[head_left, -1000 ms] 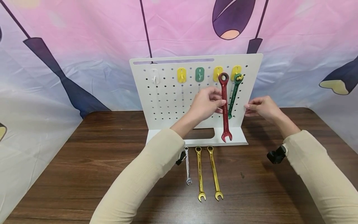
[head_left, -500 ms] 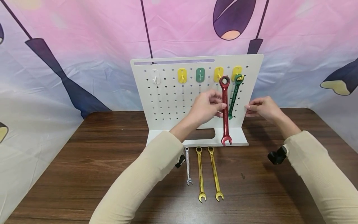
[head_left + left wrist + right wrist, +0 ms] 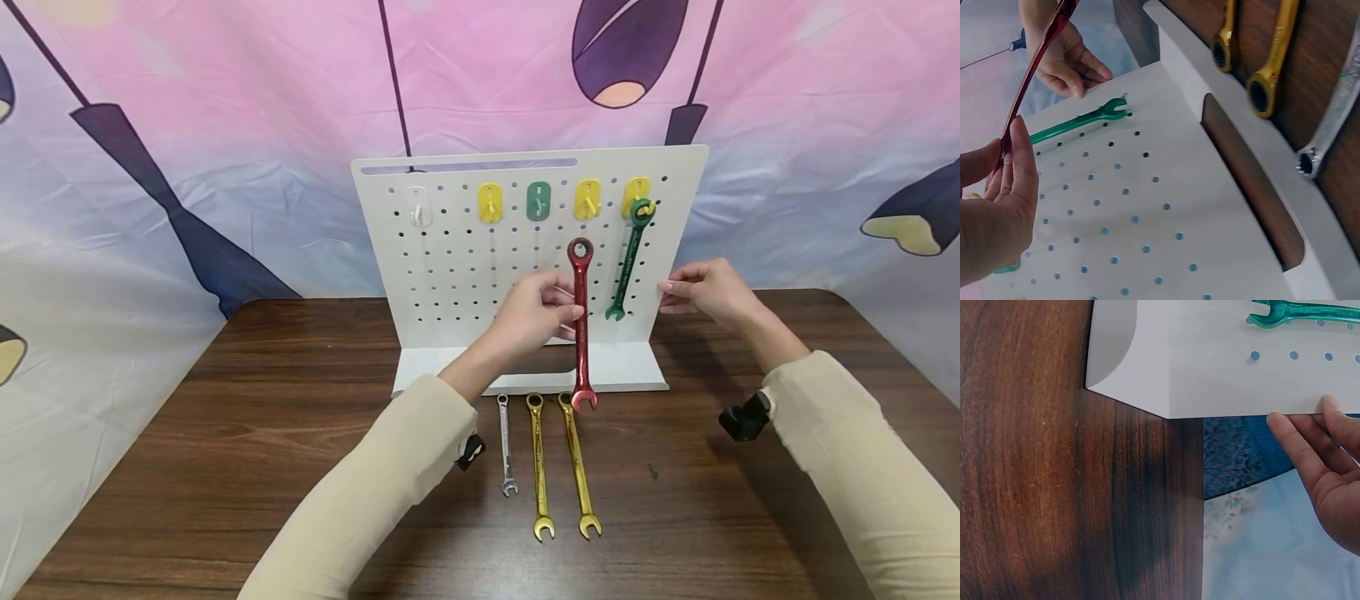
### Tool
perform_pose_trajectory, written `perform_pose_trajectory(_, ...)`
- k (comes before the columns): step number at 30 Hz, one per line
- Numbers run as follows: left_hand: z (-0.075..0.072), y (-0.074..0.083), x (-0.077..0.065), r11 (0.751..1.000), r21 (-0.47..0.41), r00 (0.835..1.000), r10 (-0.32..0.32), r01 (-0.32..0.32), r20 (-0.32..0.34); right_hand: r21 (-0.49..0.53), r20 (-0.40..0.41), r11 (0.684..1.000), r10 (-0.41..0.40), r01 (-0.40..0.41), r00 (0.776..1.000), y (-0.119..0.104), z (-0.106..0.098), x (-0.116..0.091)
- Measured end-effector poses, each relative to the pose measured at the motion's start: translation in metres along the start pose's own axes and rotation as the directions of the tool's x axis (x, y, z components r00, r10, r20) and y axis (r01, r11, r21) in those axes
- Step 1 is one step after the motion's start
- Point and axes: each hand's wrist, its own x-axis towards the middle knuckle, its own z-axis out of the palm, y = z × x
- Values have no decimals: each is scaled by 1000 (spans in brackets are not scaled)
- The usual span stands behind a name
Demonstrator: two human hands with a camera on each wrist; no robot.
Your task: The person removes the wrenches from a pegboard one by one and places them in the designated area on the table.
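Observation:
My left hand (image 3: pixel 528 313) pinches a red ratcheting combination wrench (image 3: pixel 581 333) by its shaft, ring end up and open end down, in front of the white pegboard (image 3: pixel 457 292). The left wrist view shows thumb and fingertips closed on the red shaft. My right hand (image 3: pixel 705 290) pinches the pegboard's right edge, thumb on the front face, as the right wrist view shows. A green wrench (image 3: pixel 627 262) hangs slightly tilted from the rightmost yellow hook (image 3: pixel 637 192). To its left, another yellow hook (image 3: pixel 588 200) on the board bears nothing.
A green hook (image 3: pixel 538 202), a yellow hook (image 3: pixel 491 203) and a clear hook (image 3: pixel 418 207) sit further left on the board. A silver wrench (image 3: pixel 506 446) and two gold wrenches (image 3: pixel 539 467) lie on the wooden table (image 3: pixel 285 425) before it. A printed cloth (image 3: pixel 225 167) hangs behind.
My left hand has drawn the red wrench down and slightly left, away from the yellow hook it was near. The right hand stays at the board's edge.

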Motion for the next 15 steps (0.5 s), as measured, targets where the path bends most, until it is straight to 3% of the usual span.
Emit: perform_pose_trajectory(15, -22, -29, -12, 991, -30, 990, -132, 130, -44, 28, 4, 1000, 5, -5, 1000, 0, 1, 0)
